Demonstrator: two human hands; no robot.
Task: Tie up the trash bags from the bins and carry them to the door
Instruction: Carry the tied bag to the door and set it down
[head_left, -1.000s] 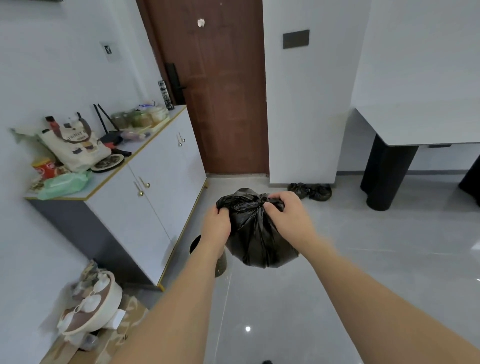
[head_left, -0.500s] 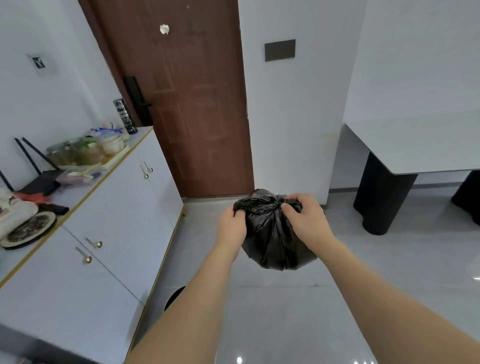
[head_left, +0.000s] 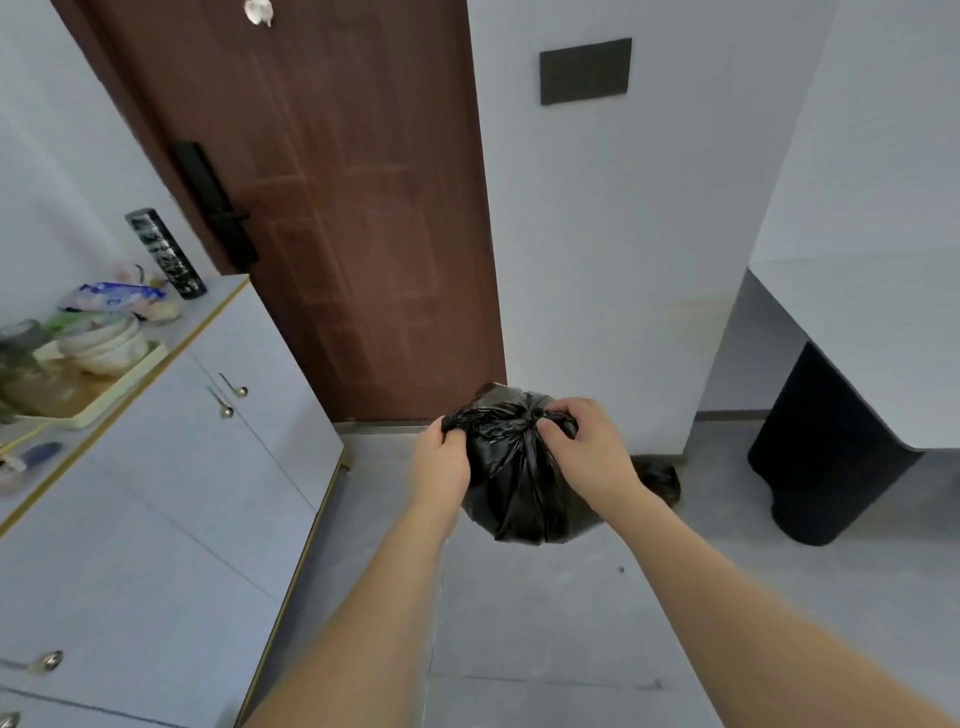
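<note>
A black trash bag (head_left: 519, 483) hangs in the air just in front of the brown door (head_left: 332, 208). The left hand (head_left: 441, 462) and right hand (head_left: 587, 447) each pinch a plastic ear beside the knot. It looks light, soft and crinkly, best held at the knot. Its contents are hidden, and a second dark bag behind it is partly covered.

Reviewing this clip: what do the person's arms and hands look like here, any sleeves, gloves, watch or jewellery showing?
Both forearms are bare as far as the frame shows, with no sleeve edge in view. The left hand and the right hand wear no gloves. No watch, bracelet or ring shows on the visible sides of the wrists and fingers. No cables, straps or markings appear on either arm.
</note>
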